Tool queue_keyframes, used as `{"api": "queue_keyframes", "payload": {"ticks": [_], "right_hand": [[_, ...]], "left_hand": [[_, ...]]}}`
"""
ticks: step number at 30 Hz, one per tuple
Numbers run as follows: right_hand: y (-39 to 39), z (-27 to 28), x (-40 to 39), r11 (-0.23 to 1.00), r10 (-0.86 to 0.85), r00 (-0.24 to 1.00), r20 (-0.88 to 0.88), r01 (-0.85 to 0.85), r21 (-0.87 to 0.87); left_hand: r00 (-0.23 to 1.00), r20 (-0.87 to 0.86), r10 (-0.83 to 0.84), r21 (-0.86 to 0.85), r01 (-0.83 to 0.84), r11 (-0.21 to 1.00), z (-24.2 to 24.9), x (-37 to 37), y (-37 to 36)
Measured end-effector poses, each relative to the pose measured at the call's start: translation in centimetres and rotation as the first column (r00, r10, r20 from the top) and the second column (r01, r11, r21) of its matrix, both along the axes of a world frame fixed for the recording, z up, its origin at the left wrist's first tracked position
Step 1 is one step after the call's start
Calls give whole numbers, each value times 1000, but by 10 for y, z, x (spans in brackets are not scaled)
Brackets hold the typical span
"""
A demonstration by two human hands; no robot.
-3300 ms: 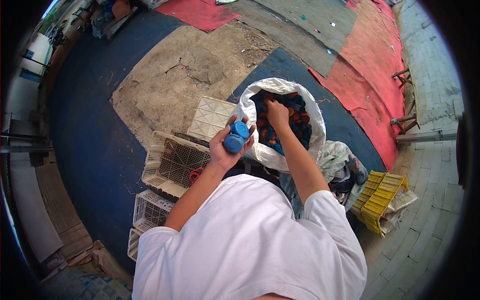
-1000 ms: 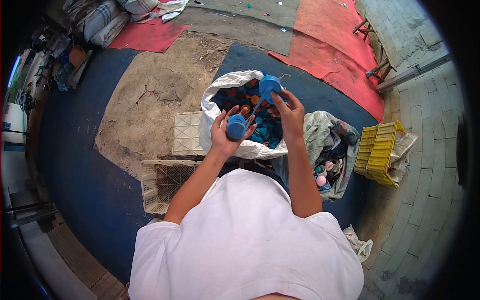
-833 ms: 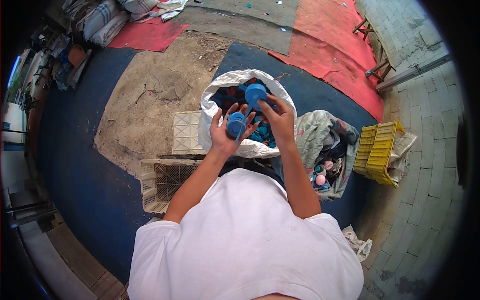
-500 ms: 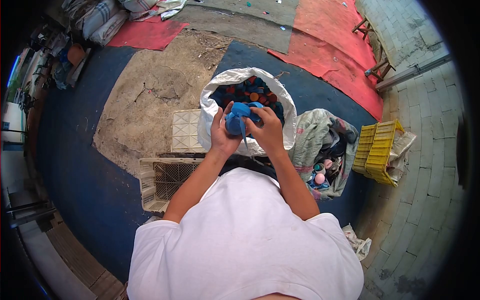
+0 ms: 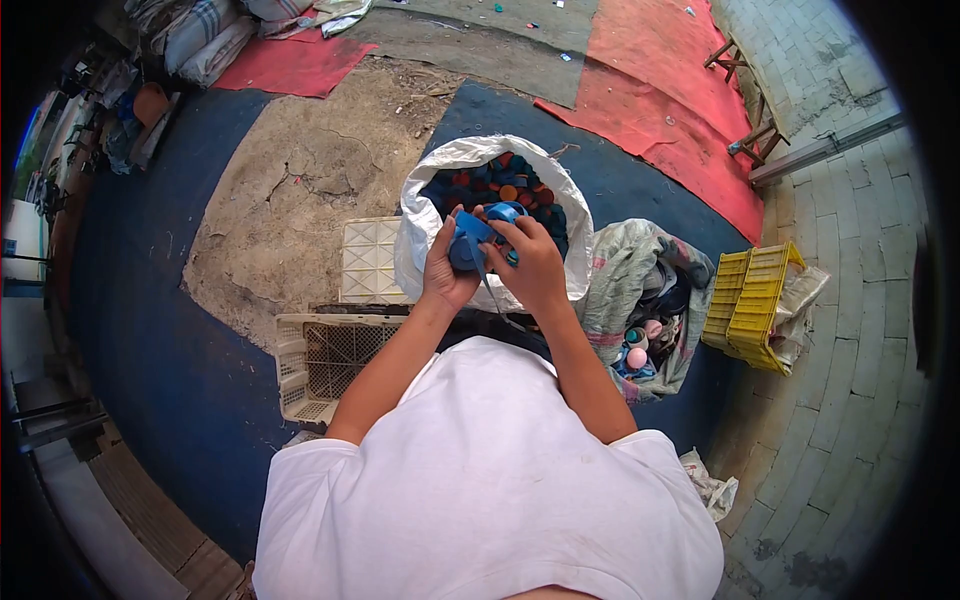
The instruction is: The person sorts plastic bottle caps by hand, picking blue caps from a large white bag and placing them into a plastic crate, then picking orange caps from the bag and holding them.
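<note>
In the head view, my left hand (image 5: 446, 274) closes its fingers around a blue plastic cap (image 5: 464, 250) above the mouth of a white woven sack (image 5: 418, 160). A thin blue strip (image 5: 486, 282) hangs down from the cap between my hands. My right hand (image 5: 533, 264) has its fingers bent against a blue plastic ring (image 5: 506, 212) beside the cap; whether the ring and cap are joined I cannot make out. Inside the sack lie many bottle caps (image 5: 508, 192), mostly blue, with red and orange ones among them.
Right of the sack stands a grey-green bag (image 5: 612, 270) of mixed containers, then a yellow crate (image 5: 752, 300) by the block wall (image 5: 850, 400). Cream plastic crates (image 5: 293, 365) sit at the left. Wooden stools (image 5: 765, 140) and stuffed sacks (image 5: 205, 45) are farther off.
The blue pieces have turned and shifted slightly between my hands. The strip hangs lower and further right, and my right fingers have curled down a little.
</note>
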State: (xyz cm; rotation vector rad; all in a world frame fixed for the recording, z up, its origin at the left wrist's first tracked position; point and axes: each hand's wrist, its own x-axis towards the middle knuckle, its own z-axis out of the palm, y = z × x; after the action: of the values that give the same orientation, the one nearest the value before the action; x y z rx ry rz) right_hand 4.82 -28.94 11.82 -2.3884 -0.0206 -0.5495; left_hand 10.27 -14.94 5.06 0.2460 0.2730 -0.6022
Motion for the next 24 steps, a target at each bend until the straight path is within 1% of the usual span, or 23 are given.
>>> {"api": "queue_keyframes", "payload": {"ticks": [2,5,8,11,14,17,20,21,23,24], "right_hand": [[-4,3,0,1000,2,1000,7,-2,18],[-11,-6,2,985,-27,999,39,20,170],[-14,8,-1,950,-58,998,2,55,307],[-19,11,-1,953,-89,994,59,68,294],[-23,12,0,928,-110,993,38,89,361],[-28,14,3,909,-183,980,81,137,394],[-36,9,7,897,-231,959,167,144,417],[-36,11,5,841,-225,966,128,126,527],[-34,18,-2,687,-197,979,54,99,720],[-29,24,-2,586,-131,987,91,3,810]], "left_hand": [[1000,-5,-11,-23,11,1000,0,1,1],[1000,23,-22,-27,22,999,5,0,1],[999,-48,-25,-112,20,993,14,0,-4],[997,-50,-61,-144,53,988,14,0,-5],[996,-25,-87,-148,82,986,12,0,-5],[994,-37,-104,-189,96,977,9,2,-5],[991,-105,-82,-181,62,981,4,3,-6],[990,-115,-75,-176,54,983,3,4,-6],[989,-136,-61,-166,38,985,-1,6,-7],[988,-150,-45,-132,25,991,0,6,-7]]}}
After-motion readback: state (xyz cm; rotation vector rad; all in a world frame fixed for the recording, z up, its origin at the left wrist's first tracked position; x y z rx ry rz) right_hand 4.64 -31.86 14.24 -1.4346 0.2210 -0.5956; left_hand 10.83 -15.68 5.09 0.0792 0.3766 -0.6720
